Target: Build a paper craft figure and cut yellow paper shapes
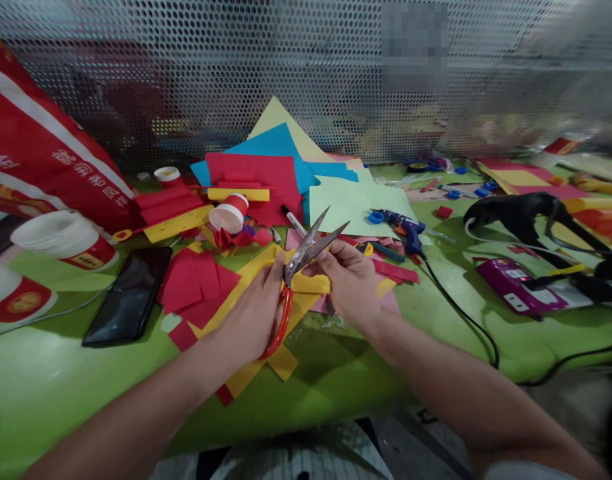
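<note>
My left hand grips the red handles of a pair of scissors, whose steel blades stand open and point up to the right. My right hand pinches the blades near the pivot with its fingertips. Both hands hover over yellow paper strips and red paper pieces that lie on the green table.
A black phone lies left of the red pieces. Red-and-white paper cups stand at far left. A stack of coloured sheets lies behind. A blue glue gun, a black tool with cables and a purple box occupy the right.
</note>
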The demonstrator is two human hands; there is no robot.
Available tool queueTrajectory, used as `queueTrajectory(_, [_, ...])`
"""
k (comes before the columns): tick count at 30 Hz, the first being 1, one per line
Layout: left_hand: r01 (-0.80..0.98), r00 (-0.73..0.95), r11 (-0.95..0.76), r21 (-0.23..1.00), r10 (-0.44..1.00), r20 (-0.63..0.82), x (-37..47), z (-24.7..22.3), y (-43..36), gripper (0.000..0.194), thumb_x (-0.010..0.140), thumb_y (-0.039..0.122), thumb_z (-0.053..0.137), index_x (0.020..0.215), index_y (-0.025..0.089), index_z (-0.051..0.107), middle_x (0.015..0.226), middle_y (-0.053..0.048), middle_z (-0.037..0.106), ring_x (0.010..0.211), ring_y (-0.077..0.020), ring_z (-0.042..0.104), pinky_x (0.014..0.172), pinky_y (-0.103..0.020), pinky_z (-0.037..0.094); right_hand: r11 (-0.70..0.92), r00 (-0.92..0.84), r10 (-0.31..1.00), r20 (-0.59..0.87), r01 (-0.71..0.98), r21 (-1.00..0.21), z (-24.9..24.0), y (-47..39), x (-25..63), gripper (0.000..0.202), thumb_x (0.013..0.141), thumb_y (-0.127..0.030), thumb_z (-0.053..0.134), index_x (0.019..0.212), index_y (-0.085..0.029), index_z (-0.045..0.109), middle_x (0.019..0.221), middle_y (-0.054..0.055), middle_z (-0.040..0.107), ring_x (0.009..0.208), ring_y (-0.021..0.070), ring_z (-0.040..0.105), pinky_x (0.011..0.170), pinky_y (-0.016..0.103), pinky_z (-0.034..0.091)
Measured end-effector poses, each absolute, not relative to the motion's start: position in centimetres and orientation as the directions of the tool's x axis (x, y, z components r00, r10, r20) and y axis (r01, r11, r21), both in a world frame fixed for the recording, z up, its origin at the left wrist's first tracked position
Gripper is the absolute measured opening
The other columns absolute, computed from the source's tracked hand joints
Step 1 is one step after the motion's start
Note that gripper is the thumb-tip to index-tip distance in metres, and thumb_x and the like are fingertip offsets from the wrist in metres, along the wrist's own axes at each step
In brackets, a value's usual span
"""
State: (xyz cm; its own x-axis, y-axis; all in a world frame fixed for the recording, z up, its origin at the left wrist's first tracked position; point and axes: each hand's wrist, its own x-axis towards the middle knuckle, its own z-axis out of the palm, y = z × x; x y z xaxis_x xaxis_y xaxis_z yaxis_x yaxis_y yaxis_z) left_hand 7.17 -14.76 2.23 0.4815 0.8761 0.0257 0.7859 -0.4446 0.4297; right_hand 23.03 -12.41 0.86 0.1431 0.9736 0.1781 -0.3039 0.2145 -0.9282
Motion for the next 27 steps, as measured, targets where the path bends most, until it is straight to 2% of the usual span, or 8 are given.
queueTrajectory(5, [0.812, 0.459, -0.431, 0.393, 0.888, 0.027, 7.37, 2.52, -14.86, 0.070, 0.079, 0.008, 0.039, 0.143, 0.011, 0.012, 0.134, -0.022, 0.044, 0.123, -0.0277, 0.046, 0.098, -0.044, 0.041, 0.237, 0.128, 0.970, 0.206, -0.313, -0.920, 0.60, -12.43, 23.12, 0.013, 0.068, -0.034, 0.069, 0.070, -0.022, 0.065, 0.063, -0.003, 0.064, 0.052, 0.0101, 0.061, 0.051, 0.024, 0.052])
queueTrajectory(13, [0.840, 0.439, -0.415, 0.348, 0.899, 0.013, 7.69, 2.75, -14.91, 0.076, 0.075, 0.004, 0.039, 0.144, 0.014, 0.009, 0.129, -0.019, 0.049, 0.117, -0.0272, 0.051, 0.093, -0.043, 0.044, 0.225, 0.126, 0.973, 0.194, -0.317, -0.921, 0.69, -12.54, 23.09, 0.018, 0.066, -0.038, 0.070, 0.069, -0.022, 0.064, 0.063, -0.003, 0.064, 0.054, 0.0115, 0.062, 0.054, 0.027, 0.054])
queueTrajectory(20, [0.877, 0.394, -0.367, 0.311, 0.919, -0.028, 7.97, 2.93, -14.88, 0.071, 0.077, 0.003, 0.035, 0.143, 0.013, 0.013, 0.136, -0.019, 0.043, 0.123, -0.0281, 0.045, 0.097, -0.044, 0.042, 0.237, 0.134, 0.970, 0.205, -0.301, -0.924, 0.58, -12.62, 23.18, 0.016, 0.068, -0.037, 0.069, 0.068, -0.021, 0.063, 0.063, -0.002, 0.064, 0.054, 0.0116, 0.062, 0.053, 0.026, 0.054])
queueTrajectory(24, [0.853, 0.432, -0.416, 0.314, 0.902, 0.022, 7.62, 2.32, -14.81, 0.070, 0.080, 0.005, 0.033, 0.144, 0.016, 0.007, 0.140, -0.018, 0.039, 0.128, -0.0266, 0.040, 0.099, -0.043, 0.041, 0.251, 0.129, 0.966, 0.223, -0.284, -0.925, 0.84, -12.81, 23.21, 0.014, 0.070, -0.035, 0.068, 0.068, -0.021, 0.064, 0.063, -0.003, 0.065, 0.051, 0.0099, 0.061, 0.053, 0.025, 0.054])
queueTrajectory(27, [0.838, 0.457, -0.444, 0.316, 0.889, 0.035, 7.43, 2.19, -14.81, 0.068, 0.081, 0.007, 0.031, 0.144, 0.014, 0.005, 0.142, -0.020, 0.036, 0.130, -0.0275, 0.035, 0.100, -0.046, 0.038, 0.246, 0.134, 0.967, 0.217, -0.267, -0.932, 1.10, -12.91, 23.21, 0.016, 0.070, -0.036, 0.068, 0.067, -0.021, 0.063, 0.061, -0.003, 0.064, 0.050, 0.0095, 0.060, 0.053, 0.025, 0.054])
